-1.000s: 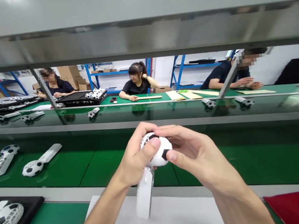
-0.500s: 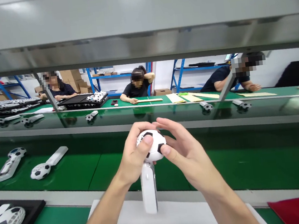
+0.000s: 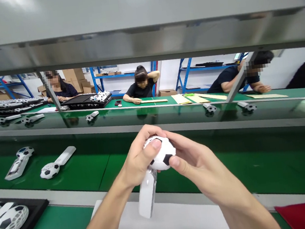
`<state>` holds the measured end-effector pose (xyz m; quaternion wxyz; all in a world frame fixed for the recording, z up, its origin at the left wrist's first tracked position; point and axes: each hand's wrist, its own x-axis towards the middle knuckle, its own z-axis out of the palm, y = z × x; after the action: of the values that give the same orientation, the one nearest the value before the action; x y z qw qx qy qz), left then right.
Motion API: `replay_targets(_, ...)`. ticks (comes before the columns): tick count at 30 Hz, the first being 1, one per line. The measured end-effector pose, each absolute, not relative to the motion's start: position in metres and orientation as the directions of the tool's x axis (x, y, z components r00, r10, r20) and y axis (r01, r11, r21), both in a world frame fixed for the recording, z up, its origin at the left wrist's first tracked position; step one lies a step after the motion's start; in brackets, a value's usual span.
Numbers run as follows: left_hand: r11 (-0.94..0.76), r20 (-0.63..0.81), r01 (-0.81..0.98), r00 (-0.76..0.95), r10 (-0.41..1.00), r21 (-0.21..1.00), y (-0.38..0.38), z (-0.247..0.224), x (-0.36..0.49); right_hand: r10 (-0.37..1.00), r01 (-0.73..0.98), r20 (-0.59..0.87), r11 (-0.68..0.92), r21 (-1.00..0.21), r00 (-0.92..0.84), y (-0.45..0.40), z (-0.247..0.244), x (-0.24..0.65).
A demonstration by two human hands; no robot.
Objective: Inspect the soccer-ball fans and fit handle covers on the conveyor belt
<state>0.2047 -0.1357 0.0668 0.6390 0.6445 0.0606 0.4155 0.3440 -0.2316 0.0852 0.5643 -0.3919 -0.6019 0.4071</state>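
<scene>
Left hand: curled round the ball; its thumb pressed on top
Right hand: ball's edge pinched by thumb and fingers
Ball: held above the white sheet; handle slanted down
Grip: probably light, stiff, smooth enough to slip; best taken by the rim, without hard squeezing

**Head view: forward and down across the line**

The one view comes from the wearer's head, facing ahead and tipped downward. Closest, toward 6 o'clock, are the left hand and right hand around a soccer-ball-patterned device, above a white sheet. A black tray edges in at 8 o'clock. Beyond the green conveyor, the view reaches blue shelving at 1 o'clock, under a metal beam crossing at 12.
</scene>
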Motion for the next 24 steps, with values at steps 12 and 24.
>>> replay_targets(12,-0.421,0.598,-0.428,0.513,0.616,0.8,-0.142,0.07,0.201,0.898,0.034,0.44,0.439,-0.898,0.025,-0.233,0.086,0.336)
replay_targets(24,-0.286,0.595,-0.658,0.306,0.743,0.696,-0.11,0.069,0.206,0.941,-0.164,0.149,0.103,-0.981,-0.303,-0.196,0.051,0.329)
